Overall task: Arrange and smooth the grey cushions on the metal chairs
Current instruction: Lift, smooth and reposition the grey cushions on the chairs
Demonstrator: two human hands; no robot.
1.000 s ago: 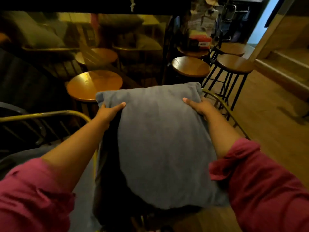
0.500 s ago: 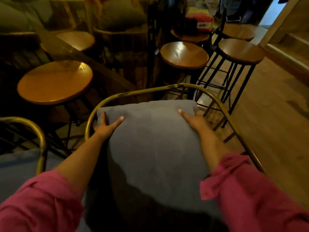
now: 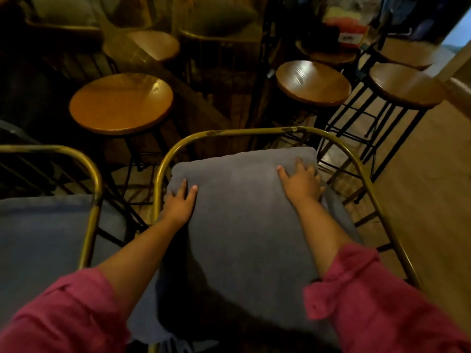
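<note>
A grey cushion [image 3: 244,225] lay inside the curved brass-coloured rail of a metal chair [image 3: 254,132], its far edge just short of the rail's top bend at 12 o'clock. The fabric looked soft and matte, mostly even, with a shallow crease near the far edge and deep shadow over its near end. The left hand [image 3: 179,203] rested at the cushion's far-left corner, at about 10 o'clock from the cushion's middle, fingers spread and lying flat with the outer ones curling over the side edge. The right hand [image 3: 302,183] pressed palm-down near the far-right corner, at about 1 o'clock, fingers splayed. The two hands were well apart, neither closed around anything. Both forearms were bare below rolled pink sleeves [image 3: 377,299].

To the left, at 9 o'clock, a second metal chair [image 3: 94,200] of the same make held another grey cushion [image 3: 43,238], which filled its seat up to the rail.

The room was dim and crowded. A round wooden stool [image 3: 121,103] with a glossy orange-brown top stood beyond the gap between the two chairs, at 11 o'clock. Two more stools [image 3: 313,82] on thin black metal legs stood at 1 and 2 o'clock, with others further back in the gloom. A wooden plank floor [image 3: 428,200] ran along the right side, lighter towards 3 o'clock. At the far top right, a bright doorway [image 3: 456,39] let in pale light.
</note>
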